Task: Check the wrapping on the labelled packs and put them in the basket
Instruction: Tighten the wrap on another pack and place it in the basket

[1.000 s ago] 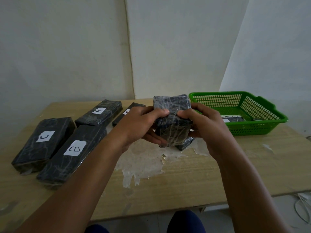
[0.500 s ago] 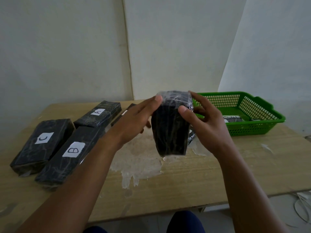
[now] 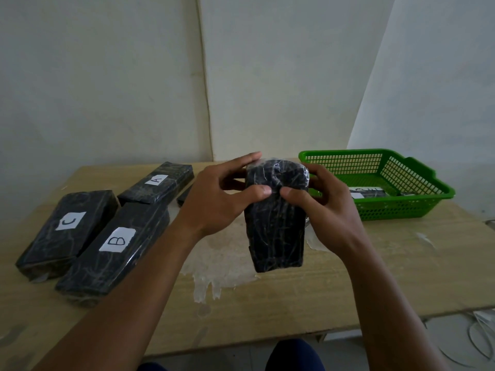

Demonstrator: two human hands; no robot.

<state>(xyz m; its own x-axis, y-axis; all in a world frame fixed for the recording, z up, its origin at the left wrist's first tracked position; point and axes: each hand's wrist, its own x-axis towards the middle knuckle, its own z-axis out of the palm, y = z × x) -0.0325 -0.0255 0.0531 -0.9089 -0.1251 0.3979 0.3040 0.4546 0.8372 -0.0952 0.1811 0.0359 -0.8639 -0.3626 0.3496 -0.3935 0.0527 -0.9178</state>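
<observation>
Both hands hold one dark wrapped pack [image 3: 277, 223] upright above the desk [image 3: 294, 290]: the left grip [image 3: 222, 202] and right grip [image 3: 324, 210] each curl round its upper end, thumbs meeting on the near face. Packs A [image 3: 156, 184], B [image 3: 115, 246] and C [image 3: 68, 227] lie left of the left grip; the green basket [image 3: 417, 202] sits right of the right grip.

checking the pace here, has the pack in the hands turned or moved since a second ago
Yes. The held pack has been turned from end-on to upright, its long side now facing the camera, hanging lower before the table, left of the green basket.
</observation>
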